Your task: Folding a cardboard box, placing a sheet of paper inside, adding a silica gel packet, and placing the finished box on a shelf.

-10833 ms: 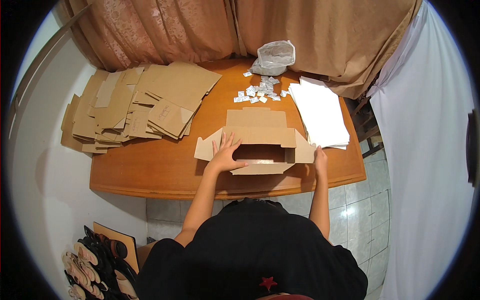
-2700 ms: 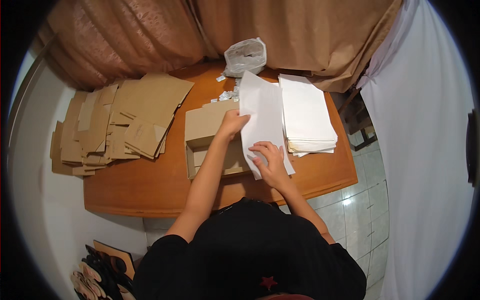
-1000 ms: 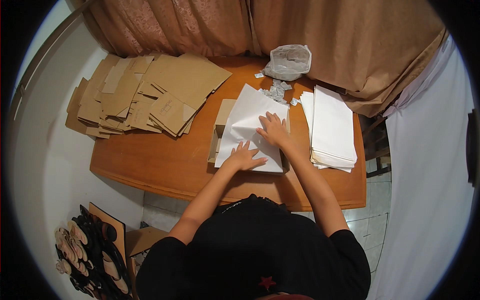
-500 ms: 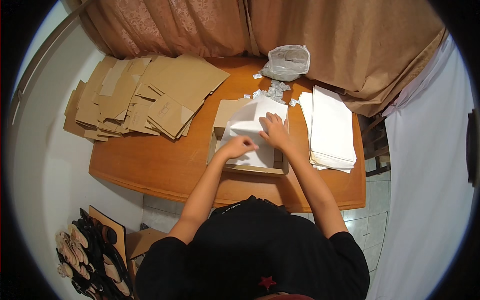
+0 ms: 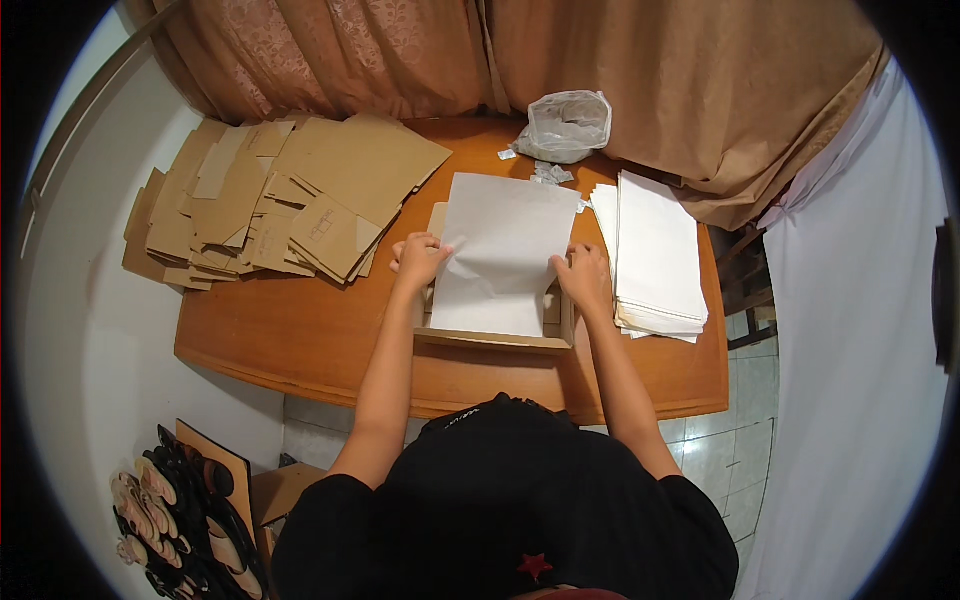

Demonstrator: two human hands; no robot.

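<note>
A sheet of white paper (image 5: pixel 505 240) stands partly out of an open cardboard box (image 5: pixel 500 342), its lower end lying inside. My left hand (image 5: pixel 420 260) pinches the sheet's left edge, thumb on the near face. At the right edge my right hand (image 5: pixel 584 272) holds the paper between thumb and fingers, above the box's right wall. Creases show across the sheet's left middle. Most of the box's inside and its raised lid are hidden behind the paper.
Flattened cardboard boxes (image 5: pixel 330 165) are piled at the table's far left. A stack of white paper (image 5: pixel 660 255) lies right of the box. Beyond it stand a clear plastic bag (image 5: pixel 568 125) and small silvery packets (image 5: pixel 551 174). Shoes (image 5: pixel 190 510) sit at lower left.
My hands have moved apart to the sheet's two side edges. The paper, earlier folded down inside the box, is now lifted and spread flatter, covering the lid and several packets.
</note>
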